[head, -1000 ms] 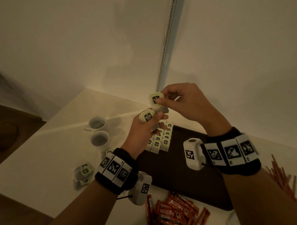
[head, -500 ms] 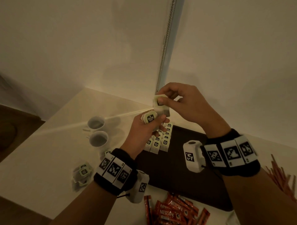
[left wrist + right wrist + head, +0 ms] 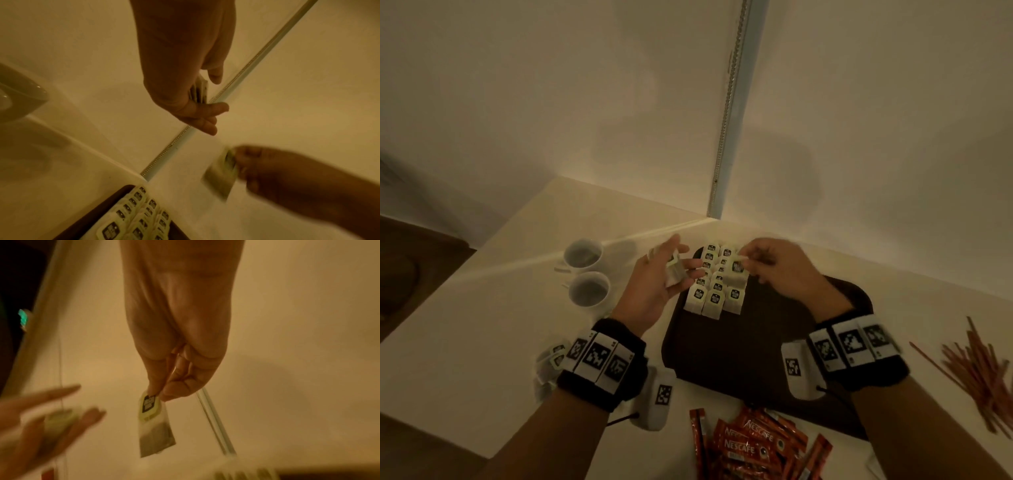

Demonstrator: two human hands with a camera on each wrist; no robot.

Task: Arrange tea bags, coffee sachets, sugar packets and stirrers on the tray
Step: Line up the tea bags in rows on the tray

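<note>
A dark brown tray [image 3: 739, 342] lies in front of me with rows of white tea bags [image 3: 714, 298] in its far left corner. My right hand [image 3: 744, 263] pinches one tea bag [image 3: 736, 274] by its green tag just above those rows; in the right wrist view the same bag [image 3: 154, 421] hangs from thumb and finger. At the tray's far left edge my left hand [image 3: 681, 263] holds a small stack of tea bags [image 3: 200, 91] between thumb and fingers. Red coffee sachets [image 3: 753, 445] lie on the table near me, and brown stirrers [image 3: 976, 373] at the right.
Two white cups [image 3: 582, 255] [image 3: 589, 289] stand left of the tray. A few loose tea bags [image 3: 553, 356] lie on the table by my left wrist. Walls meet in a corner just behind the tray. Most of the tray surface is bare.
Both hands have come down from in front of the wall to the tray's far left corner. The right hand has carried its tea bag down over the rows.
</note>
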